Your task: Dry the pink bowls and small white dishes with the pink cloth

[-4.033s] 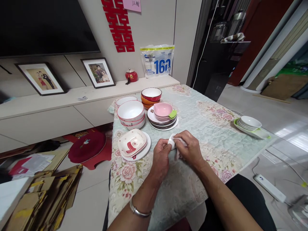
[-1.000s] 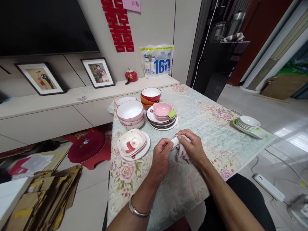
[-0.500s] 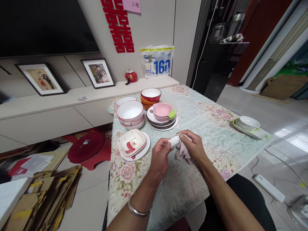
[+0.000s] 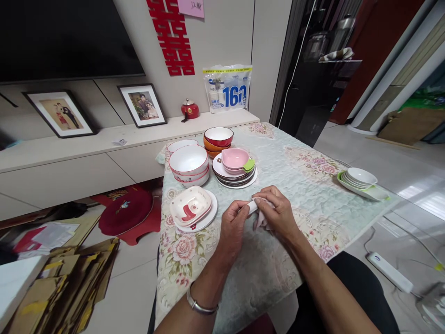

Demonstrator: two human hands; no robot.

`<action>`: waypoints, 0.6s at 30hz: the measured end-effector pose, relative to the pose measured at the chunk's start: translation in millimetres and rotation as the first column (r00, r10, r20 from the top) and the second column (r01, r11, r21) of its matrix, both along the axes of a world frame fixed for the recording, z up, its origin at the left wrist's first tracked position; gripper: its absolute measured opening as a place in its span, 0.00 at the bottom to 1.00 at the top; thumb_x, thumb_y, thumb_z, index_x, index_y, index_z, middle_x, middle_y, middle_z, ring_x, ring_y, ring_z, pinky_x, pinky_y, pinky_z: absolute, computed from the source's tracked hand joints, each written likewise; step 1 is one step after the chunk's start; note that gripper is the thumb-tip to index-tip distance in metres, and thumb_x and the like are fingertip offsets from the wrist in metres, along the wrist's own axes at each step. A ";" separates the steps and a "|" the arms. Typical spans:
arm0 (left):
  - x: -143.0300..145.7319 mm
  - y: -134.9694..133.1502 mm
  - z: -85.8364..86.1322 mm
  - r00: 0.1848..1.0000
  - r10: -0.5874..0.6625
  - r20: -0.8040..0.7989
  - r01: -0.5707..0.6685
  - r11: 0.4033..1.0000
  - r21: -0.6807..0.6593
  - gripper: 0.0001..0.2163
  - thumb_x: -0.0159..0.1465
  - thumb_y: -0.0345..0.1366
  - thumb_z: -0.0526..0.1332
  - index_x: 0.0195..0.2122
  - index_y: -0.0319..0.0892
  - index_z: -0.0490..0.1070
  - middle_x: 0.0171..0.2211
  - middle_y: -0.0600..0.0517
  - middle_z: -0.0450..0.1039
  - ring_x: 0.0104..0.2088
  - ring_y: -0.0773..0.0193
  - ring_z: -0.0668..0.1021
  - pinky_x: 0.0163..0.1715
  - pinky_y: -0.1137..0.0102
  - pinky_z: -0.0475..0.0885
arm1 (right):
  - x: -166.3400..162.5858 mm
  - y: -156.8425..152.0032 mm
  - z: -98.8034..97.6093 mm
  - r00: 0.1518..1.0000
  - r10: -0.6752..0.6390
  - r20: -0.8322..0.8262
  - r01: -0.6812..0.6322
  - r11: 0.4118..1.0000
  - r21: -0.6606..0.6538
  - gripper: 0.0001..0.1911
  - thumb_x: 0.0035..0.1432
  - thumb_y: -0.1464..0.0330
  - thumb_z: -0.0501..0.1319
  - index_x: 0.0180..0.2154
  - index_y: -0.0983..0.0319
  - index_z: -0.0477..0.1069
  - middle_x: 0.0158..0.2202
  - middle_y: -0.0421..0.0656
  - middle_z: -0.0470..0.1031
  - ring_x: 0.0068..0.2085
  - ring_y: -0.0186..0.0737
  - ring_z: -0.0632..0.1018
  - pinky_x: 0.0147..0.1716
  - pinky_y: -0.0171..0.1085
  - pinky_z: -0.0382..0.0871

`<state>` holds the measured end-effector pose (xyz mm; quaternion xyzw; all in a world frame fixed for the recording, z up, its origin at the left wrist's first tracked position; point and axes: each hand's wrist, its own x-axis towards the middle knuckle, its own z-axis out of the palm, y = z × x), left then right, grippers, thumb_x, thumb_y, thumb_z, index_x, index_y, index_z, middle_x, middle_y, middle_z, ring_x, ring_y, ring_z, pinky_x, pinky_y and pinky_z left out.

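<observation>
My left hand [image 4: 232, 228] pinches a small white dish [image 4: 252, 206] by its near left side, above the front of the table. The dish is turned edge-on, so its full shape is hidden. My right hand [image 4: 280, 212] is closed on a pale pink cloth [image 4: 260, 221] and presses it against the dish's right side. Just beyond the hands stands a stack of dark-rimmed plates [image 4: 236, 180], topped by pink bowls [image 4: 235, 159] with a green handle. Left of my hands, square patterned dishes [image 4: 191, 206] rest on a round white plate [image 4: 211, 220].
Red-rimmed white bowls [image 4: 188, 162] and red and orange bowls [image 4: 218, 137] stand at the table's back left. Small white bowls [image 4: 361, 176] sit on a green-edged dish [image 4: 377, 192] at the right edge. A floral cloth [image 4: 271, 273] covers the table. Flattened cardboard [image 4: 66, 287] lies on the floor at left.
The white dish has turned to a narrower, edge-on view. My right hand has shifted slightly left with the cloth, and less of the cloth hangs in view.
</observation>
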<state>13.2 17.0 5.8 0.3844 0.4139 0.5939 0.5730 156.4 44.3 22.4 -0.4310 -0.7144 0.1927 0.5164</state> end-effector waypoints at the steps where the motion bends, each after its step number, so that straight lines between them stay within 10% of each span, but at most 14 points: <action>1: -0.3 0.5 0.2 1.000 0.010 0.018 -0.010 1.000 -0.004 0.08 0.60 0.40 0.65 0.34 0.41 0.77 0.31 0.52 0.75 0.34 0.65 0.74 0.39 0.71 0.69 | 0.9 1.3 -2.0 1.000 -0.021 -0.019 0.021 1.000 -0.023 0.08 0.63 0.67 0.61 0.38 0.58 0.79 0.34 0.43 0.73 0.37 0.40 0.76 0.38 0.40 0.72; 11: -1.8 0.5 3.1 0.998 0.023 -0.054 -0.024 1.000 -0.018 0.08 0.59 0.40 0.65 0.35 0.41 0.78 0.32 0.53 0.76 0.34 0.66 0.74 0.38 0.72 0.69 | -6.0 -4.1 -0.5 0.997 -0.032 0.063 0.025 0.994 0.108 0.09 0.63 0.68 0.60 0.41 0.58 0.79 0.35 0.44 0.71 0.37 0.40 0.76 0.38 0.40 0.71; 18: 1.2 1.5 12.1 0.971 0.051 0.235 -0.014 0.987 -0.158 0.12 0.53 0.41 0.69 0.31 0.39 0.72 0.32 0.52 0.75 0.31 0.66 0.76 0.29 0.70 0.74 | -3.2 2.8 -13.5 0.991 -0.130 -0.023 0.129 0.991 -0.045 0.03 0.61 0.68 0.62 0.38 0.59 0.75 0.34 0.41 0.76 0.36 0.40 0.77 0.38 0.39 0.70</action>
